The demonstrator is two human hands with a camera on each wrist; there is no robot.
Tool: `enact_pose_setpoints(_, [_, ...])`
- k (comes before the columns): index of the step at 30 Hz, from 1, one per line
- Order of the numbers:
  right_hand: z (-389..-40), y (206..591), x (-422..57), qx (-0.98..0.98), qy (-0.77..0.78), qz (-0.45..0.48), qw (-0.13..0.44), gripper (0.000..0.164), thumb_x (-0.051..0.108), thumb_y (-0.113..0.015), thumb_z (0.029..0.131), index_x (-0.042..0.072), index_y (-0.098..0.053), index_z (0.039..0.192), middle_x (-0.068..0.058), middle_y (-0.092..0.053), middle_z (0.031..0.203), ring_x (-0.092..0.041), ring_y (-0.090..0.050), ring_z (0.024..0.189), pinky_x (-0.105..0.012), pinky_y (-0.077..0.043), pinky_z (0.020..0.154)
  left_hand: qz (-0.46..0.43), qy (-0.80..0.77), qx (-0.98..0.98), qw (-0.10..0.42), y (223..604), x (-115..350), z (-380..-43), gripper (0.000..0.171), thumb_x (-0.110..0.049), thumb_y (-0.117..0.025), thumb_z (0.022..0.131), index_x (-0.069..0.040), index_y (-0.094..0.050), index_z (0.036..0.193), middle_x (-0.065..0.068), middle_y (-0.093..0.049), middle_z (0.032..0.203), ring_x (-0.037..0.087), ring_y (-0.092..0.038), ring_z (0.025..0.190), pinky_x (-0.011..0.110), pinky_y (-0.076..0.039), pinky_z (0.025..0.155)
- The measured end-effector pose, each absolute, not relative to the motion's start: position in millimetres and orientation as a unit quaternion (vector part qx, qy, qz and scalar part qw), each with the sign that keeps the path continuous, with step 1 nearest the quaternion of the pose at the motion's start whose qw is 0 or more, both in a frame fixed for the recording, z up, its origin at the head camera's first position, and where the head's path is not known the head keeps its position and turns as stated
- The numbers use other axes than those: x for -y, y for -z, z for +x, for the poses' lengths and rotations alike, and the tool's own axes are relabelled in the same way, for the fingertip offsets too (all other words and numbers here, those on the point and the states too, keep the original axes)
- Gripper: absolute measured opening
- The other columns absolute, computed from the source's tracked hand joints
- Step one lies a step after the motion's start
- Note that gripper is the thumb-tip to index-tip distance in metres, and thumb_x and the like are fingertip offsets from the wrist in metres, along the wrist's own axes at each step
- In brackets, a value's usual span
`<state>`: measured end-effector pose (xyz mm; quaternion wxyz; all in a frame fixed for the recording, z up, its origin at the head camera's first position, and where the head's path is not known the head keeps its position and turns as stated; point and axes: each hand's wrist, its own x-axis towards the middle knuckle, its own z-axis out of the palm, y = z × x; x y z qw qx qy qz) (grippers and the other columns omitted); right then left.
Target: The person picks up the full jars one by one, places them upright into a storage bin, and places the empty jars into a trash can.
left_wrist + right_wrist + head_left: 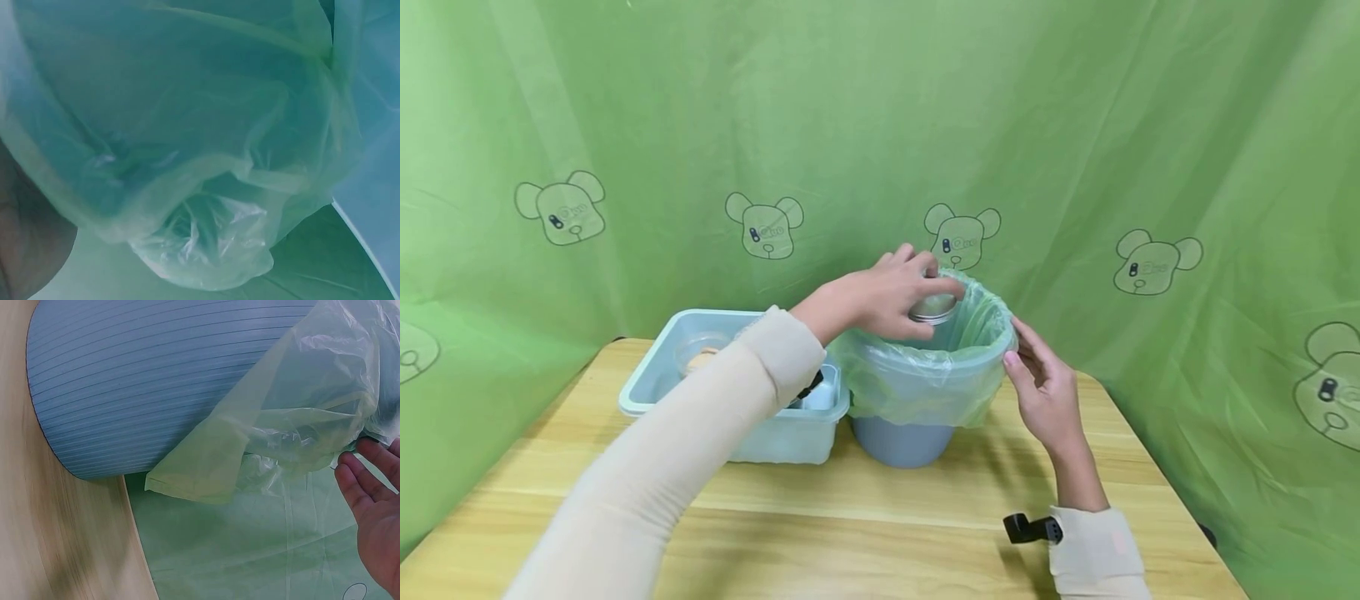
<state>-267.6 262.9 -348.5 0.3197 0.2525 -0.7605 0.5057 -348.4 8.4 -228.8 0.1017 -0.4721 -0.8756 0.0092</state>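
Note:
In the head view my left hand (898,296) is over the mouth of a blue bin, fingers curled round a clear round plastic container (934,310). The bin (902,442) is lined with a thin green plastic bag (925,387) folded down over its rim. My right hand (1048,392) touches the bagged rim on the right side, thumb toward the front and fingers farther back. In the right wrist view its fingers (356,478) look mostly straight at the bag's edge. The left wrist view is filled by the bag (206,237).
Left of the bin is a light blue plastic tub (790,437), partly hidden by my left sleeve. Inside it lie a clear round container (700,343) with something beige and a small dark item. A green curtain (850,125) surrounds the wooden table (820,542).

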Motion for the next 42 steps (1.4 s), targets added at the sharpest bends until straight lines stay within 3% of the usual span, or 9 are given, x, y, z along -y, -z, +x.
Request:
enact_pose_setpoints(6, [-267.3, 348.7, -262.8, 0.76, -0.507, 0.252, 0.319, 0.044, -0.004, -0.054, 0.102, -0.01, -0.048, 0.145, -0.033, -0.06, 0.131, -0.001, -0.059, 0.116, -0.016, -0.048, 0.1, -0.47, -0.04, 0.877, 0.092, 230.5, -11.1, -345.9, 0.062, -0.052, -0.061, 0.096, -0.042, -0.039, 0.153, 0.008, -0.031, 0.158, 0.026, -0.034, 0.128, 0.043, -0.036, 0.103])
enact_pose_setpoints(13, [-267.1, 348.2, -265.1, 0.761, -0.51, 0.247, 0.314, 0.044, -0.002, -0.054, 0.103, -0.009, -0.048, 0.146, -0.033, -0.06, 0.132, -0.001, -0.059, 0.117, -0.017, -0.048, 0.1, -0.465, -0.041, 0.879, 0.096, 229.5, -10.0, -344.1, 0.063, -0.051, -0.06, 0.098, -0.042, -0.036, 0.156, 0.005, -0.028, 0.162, 0.026, -0.032, 0.134, 0.045, -0.033, 0.109])
enact_pose_setpoints(22, [-265.4, 349.4, -267.4, 0.762, -0.509, 0.243, 0.318, 0.045, -0.003, -0.055, 0.102, -0.007, -0.049, 0.146, -0.032, -0.06, 0.131, -0.002, -0.06, 0.116, -0.016, -0.048, 0.1, -0.452, -0.013, 0.886, 0.096, 228.3, 0.2, -343.5, 0.055, -0.051, -0.052, 0.102, -0.044, -0.038, 0.155, 0.006, -0.036, 0.157, 0.028, -0.034, 0.134, 0.048, -0.032, 0.109])
enact_pose_setpoints(28, [-266.0, 350.5, -272.3, 0.767, -0.501, 0.239, 0.322, 0.044, -0.004, -0.056, 0.101, -0.01, -0.05, 0.145, -0.033, -0.061, 0.129, -0.002, -0.06, 0.115, -0.017, -0.048, 0.1, -0.439, 0.038, 0.892, 0.099, 228.2, 11.7, -339.7, 0.054, -0.05, -0.048, 0.105, -0.038, -0.038, 0.157, 0.005, -0.04, 0.154, 0.028, -0.035, 0.131, 0.046, -0.032, 0.105])
enact_pose_setpoints(33, [-275.8, 358.7, -286.3, 0.773, -0.496, 0.228, 0.324, 0.046, -0.005, -0.058, 0.1, -0.005, -0.052, 0.145, -0.029, -0.062, 0.131, -0.003, -0.06, 0.115, -0.017, -0.047, 0.102, -0.413, 0.106, 0.899, 0.098, 230.2, 27.8, -328.2, 0.054, -0.05, -0.045, 0.106, -0.034, -0.038, 0.158, 0.005, -0.041, 0.153, 0.027, -0.035, 0.129, 0.046, -0.032, 0.104])
enact_pose_setpoints(38, [-279.2, 360.0, -299.0, 0.794, -0.467, 0.209, 0.327, 0.042, 0.004, -0.062, 0.101, 0.004, -0.058, 0.143, -0.02, -0.066, 0.13, 0.0, -0.061, 0.113, -0.016, -0.046, 0.102, -0.389, 0.152, 0.901, 0.12, 235.7, 46.1, -315.8, 0.053, -0.051, -0.043, 0.107, -0.035, -0.038, 0.157, 0.003, -0.043, 0.151, 0.024, -0.036, 0.127, 0.044, -0.032, 0.102])
enact_pose_setpoints(42, [-276.6, 357.9, -302.6, 0.818, -0.431, 0.195, 0.327, 0.04, 0.012, -0.063, 0.102, 0.004, -0.06, 0.142, -0.017, -0.068, 0.128, 0.001, -0.061, 0.111, -0.013, -0.045, 0.101, -0.365, 0.18, 0.905, 0.123, 243.4, 59.2, -305.0, 0.053, -0.051, -0.043, 0.107, -0.034, -0.039, 0.157, 0.003, -0.043, 0.151, 0.025, -0.036, 0.128, 0.045, -0.032, 0.102])
